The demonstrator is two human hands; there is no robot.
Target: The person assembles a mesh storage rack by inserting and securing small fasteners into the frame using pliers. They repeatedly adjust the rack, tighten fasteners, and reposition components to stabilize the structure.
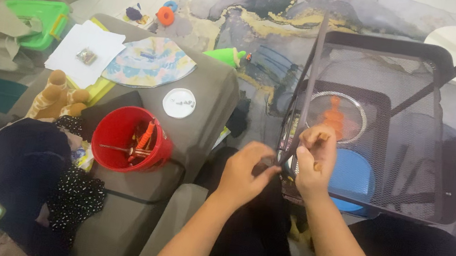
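Observation:
A black metal cart with mesh trays (412,172) stands in front of me on a patterned rug. My left hand (245,172) pinches something small at the near left corner of the top tray, beside the cart's slanted post (308,80). My right hand (314,158) is closed around the same corner joint, its fingers curled on a small part that I cannot make out. Both hands touch the cart frame close together. My dark-clothed lap is below them.
A grey sofa seat (204,89) on my left carries a red bucket (128,138) holding tools, a small white lid (178,102), papers, a pastel hat (148,62) and dark clothes. A green bin (41,21) and toys lie beyond. A blue disc (352,175) sits under the mesh.

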